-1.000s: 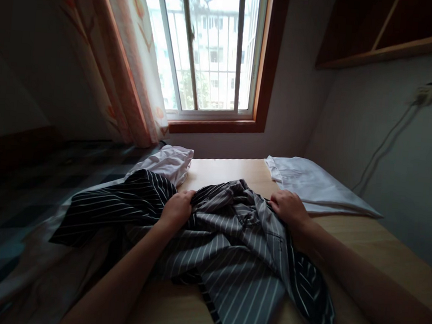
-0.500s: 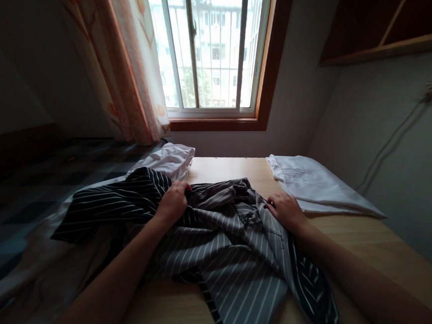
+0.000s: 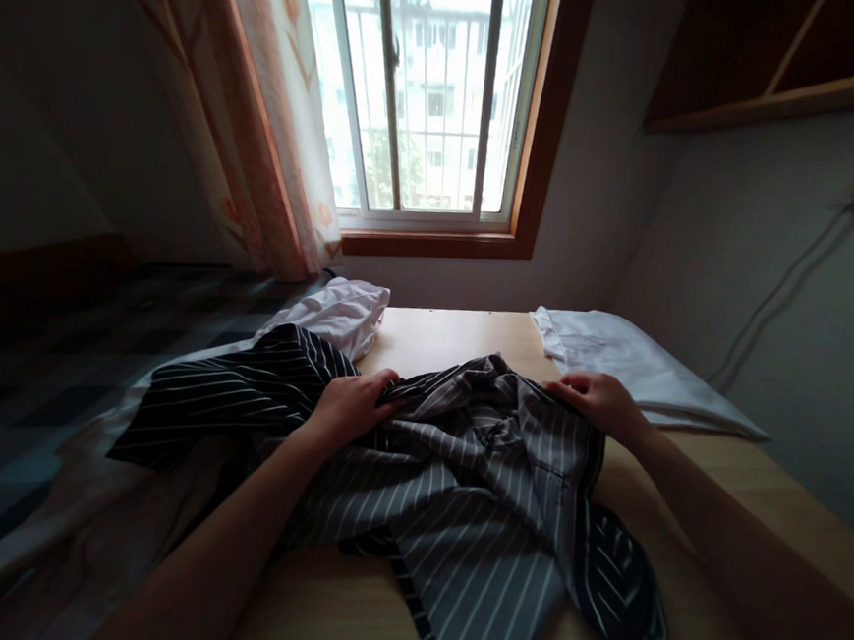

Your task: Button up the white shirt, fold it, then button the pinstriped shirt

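A dark striped shirt [image 3: 457,500] lies rumpled across the wooden table [image 3: 705,539], its paler grey inner side partly turned up. My left hand [image 3: 353,405] pinches its upper edge near the middle, thumb and fingers closed on the cloth. At the upper right, my right hand [image 3: 598,401] grips the same garment by its edge and holds that part slightly raised. One black striped part spreads left past my left hand, and another hangs below my right wrist. The shirt's front end runs out of view at the bottom.
A folded white garment [image 3: 616,360] lies at the table's back right. Another white cloth [image 3: 339,313] is bunched at the back left, beside a dark checked bed cover [image 3: 15,376]. Behind are a window [image 3: 430,93] and a curtain [image 3: 257,129]; a cabinet [image 3: 784,102] hangs upper right.
My right hand has moved to the right and slightly up, drawing the shirt's edge out with it. My left hand has shifted slightly right. The view has tilted a little.
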`<state>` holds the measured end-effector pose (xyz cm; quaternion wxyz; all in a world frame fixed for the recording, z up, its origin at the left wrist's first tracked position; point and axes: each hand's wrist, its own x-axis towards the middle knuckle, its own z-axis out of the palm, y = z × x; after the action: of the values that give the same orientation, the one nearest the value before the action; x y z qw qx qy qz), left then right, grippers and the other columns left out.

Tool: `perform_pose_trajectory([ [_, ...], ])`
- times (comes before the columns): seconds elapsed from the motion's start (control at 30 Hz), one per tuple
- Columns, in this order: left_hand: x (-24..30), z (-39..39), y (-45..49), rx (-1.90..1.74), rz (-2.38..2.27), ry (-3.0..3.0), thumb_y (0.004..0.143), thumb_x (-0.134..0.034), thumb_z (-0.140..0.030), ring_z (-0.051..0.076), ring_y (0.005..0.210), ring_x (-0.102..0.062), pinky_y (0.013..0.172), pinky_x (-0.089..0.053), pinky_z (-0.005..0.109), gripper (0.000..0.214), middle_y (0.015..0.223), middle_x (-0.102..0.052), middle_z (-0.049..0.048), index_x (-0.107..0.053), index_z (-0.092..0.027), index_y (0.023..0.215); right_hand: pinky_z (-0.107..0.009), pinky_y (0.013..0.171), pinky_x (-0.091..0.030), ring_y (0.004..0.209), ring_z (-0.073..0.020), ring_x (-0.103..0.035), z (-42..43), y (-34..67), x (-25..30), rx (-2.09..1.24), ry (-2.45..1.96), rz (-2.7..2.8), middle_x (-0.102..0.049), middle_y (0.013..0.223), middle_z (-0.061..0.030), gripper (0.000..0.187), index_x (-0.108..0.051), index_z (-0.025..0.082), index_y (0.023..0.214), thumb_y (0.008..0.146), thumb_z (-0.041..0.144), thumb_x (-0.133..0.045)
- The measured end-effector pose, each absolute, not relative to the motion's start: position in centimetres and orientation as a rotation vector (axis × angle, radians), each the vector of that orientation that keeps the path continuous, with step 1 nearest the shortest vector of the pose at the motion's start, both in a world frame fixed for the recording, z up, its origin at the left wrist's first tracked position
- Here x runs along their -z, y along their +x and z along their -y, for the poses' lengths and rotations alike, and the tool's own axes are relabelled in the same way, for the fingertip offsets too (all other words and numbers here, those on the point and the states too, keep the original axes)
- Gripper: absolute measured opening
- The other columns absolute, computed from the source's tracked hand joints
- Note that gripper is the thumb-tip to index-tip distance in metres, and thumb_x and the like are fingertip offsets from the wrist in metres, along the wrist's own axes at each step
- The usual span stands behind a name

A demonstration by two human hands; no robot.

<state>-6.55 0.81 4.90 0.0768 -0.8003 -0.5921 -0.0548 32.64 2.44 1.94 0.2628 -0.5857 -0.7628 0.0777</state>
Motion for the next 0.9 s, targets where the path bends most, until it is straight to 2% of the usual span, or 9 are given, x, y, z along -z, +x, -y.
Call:
perform_pose_trajectory([
  [0.1, -5.4, -1.0, -7.1, 0.195, 1.726, -2.403, 0.094, -0.048, -0.045, 0.023, 0.096, -0.067, 0.076, -0.046, 0.029, 0.029, 0.103, -0.071, 0.0034, -0.069, -0.027, 0.102, -0.025, 0.049, -0.03, 0.052, -0.0141, -0.052, -2.3, 33.8, -2.7, -0.16, -1.596, 2.08, -0.06, 0.054, 0.0013, 0.056, -0.076, 0.024, 0.078, 0.076, 0.076, -0.054],
  [0.2, -6.0, -1.1, -7.3, 0.33, 1.747, -2.309, 0.094, -0.045, -0.04, 0.024, 0.101, -0.062, 0.081, -0.047, 0.031, 0.03, 0.104, -0.068, 0.0062, -0.071, -0.024, 0.099, -0.026, 0.052, -0.033, 0.056, -0.0151, -0.056, -2.3, 34.6, -3.1, -0.044, -1.604, 2.122, -0.065, 0.061, 0.0012, 0.043, -0.078, 0.028, 0.087, 0.074, 0.067, -0.064],
  [0.3, -6.2, -1.0, -7.2, 0.341, 1.763, -2.237, 0.094, -0.044, -0.034, 0.026, 0.105, -0.059, 0.09, -0.046, 0.037, 0.029, 0.106, -0.067, 0.01, -0.07, -0.02, 0.099, -0.028, 0.061, -0.039, 0.074, -0.0206, -0.064, -2.2, 34.6, -3.2, 0.17, -1.622, 2.126, -0.073, 0.081, -0.0014, 0.026, -0.077, 0.029, 0.09, 0.08, 0.047, -0.062],
  [0.43, -5.5, -1.0, -7.0, 0.183, 1.752, -2.283, 0.086, -0.056, -0.03, 0.03, 0.11, -0.056, 0.106, -0.033, 0.05, 0.019, 0.104, -0.068, 0.0105, -0.07, -0.02, 0.096, -0.034, 0.077, -0.045, 0.096, -0.0281, -0.062, -2.1, 34.2, -3.4, 0.402, -1.623, 2.012, -0.072, 0.098, -0.0086, 0.022, -0.074, 0.023, 0.094, 0.083, 0.031, -0.057],
  [0.53, -4.4, -0.8, -6.8, 0.06, 1.791, -2.342, 0.084, -0.058, -0.028, 0.034, 0.123, -0.048, 0.11, -0.021, 0.065, 0.022, 0.123, -0.063, 0.0116, -0.068, -0.023, 0.103, -0.037, 0.085, -0.046, 0.096, -0.0283, -0.06, -2.3, 34.4, -3.7, 0.313, -1.5, 1.978, -0.069, 0.094, -0.0099, 0.017, -0.071, 0.021, 0.086, 0.08, 0.027, -0.056],
  [0.63, -3.6, -0.3, -6.3, -0.09, 2.007, -2.314, 0.089, -0.046, -0.027, 0.038, 0.129, -0.042, 0.1, -0.026, 0.074, 0.033, 0.138, -0.052, 0.0162, -0.06, -0.021, 0.119, -0.037, 0.086, -0.047, 0.091, -0.0261, -0.062, -2.3, 34.7, -4.1, 0.058, -1.344, 1.991, -0.068, 0.091, -0.0074, 0.016, -0.069, 0.022, 0.082, 0.079, 0.029, -0.055],
  [0.7, -3.5, 0.2, -5.7, -0.173, 2.161, -2.287, 0.092, -0.041, -0.027, 0.039, 0.124, -0.046, 0.094, -0.035, 0.072, 0.037, 0.134, -0.053, 0.0187, -0.055, -0.019, 0.124, -0.037, 0.084, -0.047, 0.089, -0.0253, -0.062, -2.1, 34.7, -4.3, -0.058, -1.318, 1.961, -0.069, 0.089, -0.0065, 0.016, -0.067, 0.021, 0.081, 0.079, 0.031, -0.054],
  [0.77, -3.8, 0.9, -4.9, -0.191, 2.227, -2.293, 0.091, -0.04, -0.028, 0.038, 0.117, -0.052, 0.089, -0.044, 0.062, 0.037, 0.128, -0.057, 0.0194, -0.054, -0.017, 0.124, -0.034, 0.077, -0.048, 0.082, -0.0234, -0.062, -1.9, 34.8, -4.4, -0.118, -1.358, 1.916, -0.068, 0.083, -0.0054, 0.018, -0.066, 0.021, 0.079, 0.079, 0.033, -0.053],
  [0.9, -4.6, 2.4, -3.0, -0.128, 2.144, -2.312, 0.09, -0.04, -0.021, 0.033, 0.108, -0.059, 0.086, -0.049, 0.044, 0.033, 0.119, -0.062, 0.0183, -0.059, -0.015, 0.115, -0.027, 0.059, -0.045, 0.065, -0.0175, -0.059, -1.9, 35.2, -4.5, -0.267, -1.468, 1.788, -0.067, 0.072, -0.0015, 0.021, -0.065, 0.02, 0.087, 0.079, 0.037, -0.055],
])
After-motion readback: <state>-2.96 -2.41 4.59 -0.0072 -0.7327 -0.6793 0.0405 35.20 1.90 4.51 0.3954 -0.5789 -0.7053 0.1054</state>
